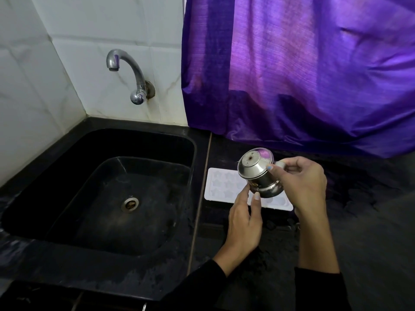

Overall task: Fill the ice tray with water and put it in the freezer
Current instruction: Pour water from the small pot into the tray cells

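Right now 1 white ice tray (221, 184) lies flat on the black counter (350, 221), at 3 o'clock from 1 sink (40, 230); above it both hands grip 1 tilted steel jug (258, 173), right hand (303, 182) curled round its handle, left hand (243, 223) fingertips at its base; 1 tap (128, 70), 1 purple curtain (314, 63) behind

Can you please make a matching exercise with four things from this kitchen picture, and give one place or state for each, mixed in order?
Things:
1. ice tray
2. steel pot
3. tap
4. curtain

Places or states:
A. fixed on the tiled wall above the sink
B. purple, hanging behind the counter
C. tilted, held in both hands
D. white, lying flat on the black counter

Pairs: 1-D, 2-C, 3-A, 4-B. The left hand and right hand hold the pot above the tray.
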### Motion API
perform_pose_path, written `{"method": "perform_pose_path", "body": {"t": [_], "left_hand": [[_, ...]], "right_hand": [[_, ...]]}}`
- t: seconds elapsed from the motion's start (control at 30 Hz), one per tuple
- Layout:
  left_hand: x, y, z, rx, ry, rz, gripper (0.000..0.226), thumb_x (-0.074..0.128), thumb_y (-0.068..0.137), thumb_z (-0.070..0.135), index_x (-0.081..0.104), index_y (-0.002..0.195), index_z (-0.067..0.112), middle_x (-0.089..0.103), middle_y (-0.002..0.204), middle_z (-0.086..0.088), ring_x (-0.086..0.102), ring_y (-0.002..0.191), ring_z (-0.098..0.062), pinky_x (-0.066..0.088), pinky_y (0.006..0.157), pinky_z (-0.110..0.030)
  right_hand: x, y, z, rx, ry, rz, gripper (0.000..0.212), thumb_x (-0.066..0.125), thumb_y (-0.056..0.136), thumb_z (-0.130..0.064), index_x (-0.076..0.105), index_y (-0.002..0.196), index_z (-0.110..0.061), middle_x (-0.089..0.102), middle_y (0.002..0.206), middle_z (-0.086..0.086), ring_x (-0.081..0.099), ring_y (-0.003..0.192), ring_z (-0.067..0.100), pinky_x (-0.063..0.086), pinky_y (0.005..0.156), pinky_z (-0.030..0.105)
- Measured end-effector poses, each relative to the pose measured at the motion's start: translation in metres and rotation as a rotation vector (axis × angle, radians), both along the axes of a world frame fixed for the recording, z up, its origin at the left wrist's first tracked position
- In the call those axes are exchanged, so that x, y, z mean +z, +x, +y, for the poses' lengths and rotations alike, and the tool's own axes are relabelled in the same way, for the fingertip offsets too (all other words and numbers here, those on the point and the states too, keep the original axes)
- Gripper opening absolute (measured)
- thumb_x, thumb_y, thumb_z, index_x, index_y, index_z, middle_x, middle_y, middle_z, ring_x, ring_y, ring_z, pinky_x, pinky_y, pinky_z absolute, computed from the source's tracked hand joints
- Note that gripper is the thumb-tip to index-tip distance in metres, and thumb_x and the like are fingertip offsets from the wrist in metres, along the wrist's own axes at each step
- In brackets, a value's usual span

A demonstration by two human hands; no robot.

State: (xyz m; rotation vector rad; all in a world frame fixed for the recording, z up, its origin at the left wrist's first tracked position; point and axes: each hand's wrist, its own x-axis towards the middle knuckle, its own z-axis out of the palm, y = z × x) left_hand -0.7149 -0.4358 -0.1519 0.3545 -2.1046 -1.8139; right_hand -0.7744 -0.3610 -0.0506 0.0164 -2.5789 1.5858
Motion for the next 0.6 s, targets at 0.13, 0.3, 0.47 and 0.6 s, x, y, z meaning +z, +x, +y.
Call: {"method": "perform_pose_path", "body": {"t": [0.13,0.3,0.47,0.6], "left_hand": [[0.0,0.001,-0.002,0.013,0.006,-0.001,0.062,0.03,0.092,0.056,0.04,0.144,0.023,0.054,0.137,0.008,0.046,0.128,-0.005,0.037,0.109,-0.034],[-0.005,0.002,-0.005,0.018,0.005,-0.026,0.072,0.027,0.087,0.066,0.04,0.144,0.024,0.054,0.138,0.008,0.045,0.129,-0.006,0.037,0.109,-0.036],[-0.007,0.003,-0.009,0.021,0.007,-0.043,0.072,0.027,0.087,0.068,0.04,0.143,0.025,0.053,0.138,0.008,0.045,0.13,-0.005,0.037,0.109,-0.037],[-0.007,0.004,-0.01,0.027,0.001,-0.051,0.071,0.027,0.087,0.067,0.042,0.142,0.025,0.057,0.134,-0.002,0.05,0.127,-0.017,0.04,0.107,-0.042]], "right_hand": [[0.003,0.002,-0.005,0.028,0.009,0.001,0.017,0.08,0.073,-0.03,0.064,0.073,-0.026,0.07,0.077,-0.006,0.068,0.08,0.016,0.055,0.082,0.046],[0.005,0.002,-0.01,0.068,0.063,-0.002,0.017,0.08,0.073,-0.032,0.064,0.074,-0.027,0.069,0.078,-0.008,0.067,0.081,0.015,0.055,0.081,0.044],[0.006,0.004,-0.017,0.083,0.11,0.001,0.018,0.079,0.074,-0.034,0.062,0.072,-0.027,0.067,0.076,-0.01,0.064,0.079,0.013,0.053,0.079,0.041],[0.006,0.005,-0.02,0.088,0.129,0.0,0.018,0.079,0.074,-0.035,0.063,0.074,-0.027,0.066,0.076,-0.011,0.064,0.08,0.014,0.052,0.079,0.04]]}}
